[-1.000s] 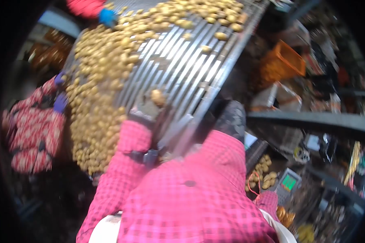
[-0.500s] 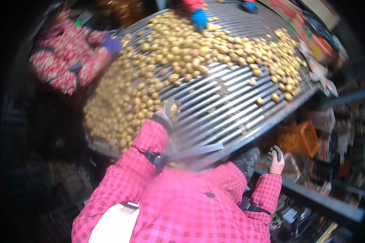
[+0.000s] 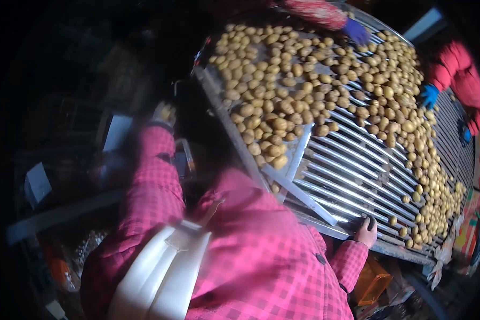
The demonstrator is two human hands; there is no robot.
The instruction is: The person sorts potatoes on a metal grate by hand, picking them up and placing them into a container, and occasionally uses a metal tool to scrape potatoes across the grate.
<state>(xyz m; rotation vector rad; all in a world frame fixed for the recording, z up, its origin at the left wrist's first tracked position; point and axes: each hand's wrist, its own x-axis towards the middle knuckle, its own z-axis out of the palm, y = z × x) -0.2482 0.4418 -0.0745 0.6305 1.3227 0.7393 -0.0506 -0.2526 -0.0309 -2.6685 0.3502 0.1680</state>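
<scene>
My left hand (image 3: pixel 165 113), in a dark-cuffed glove, is out to the left, off the sorting table. Its fingers are curled round a yellowish potato (image 3: pixel 168 112), partly blurred. My right hand (image 3: pixel 366 232) lies at the near rim of the slatted metal table (image 3: pixel 352 186), with its dark-tipped fingers stretched over the edge and no potato in them. Many potatoes (image 3: pixel 272 106) cover the left and far parts of the slats. A flat metal bar (image 3: pixel 298 194) angles across the near left corner.
A purple-gloved hand (image 3: pixel 356 32) reaches among the potatoes from the far side. Another person's blue-gloved hand (image 3: pixel 429 96) touches the pile at the right. An orange crate (image 3: pixel 372 281) stands below the near edge. Cardboard boxes (image 3: pixel 472 224) are at the far right.
My left hand has left the potatoes on the table and swung out left beyond its edge. My right hand has come onto the near rim. The view has turned left.
</scene>
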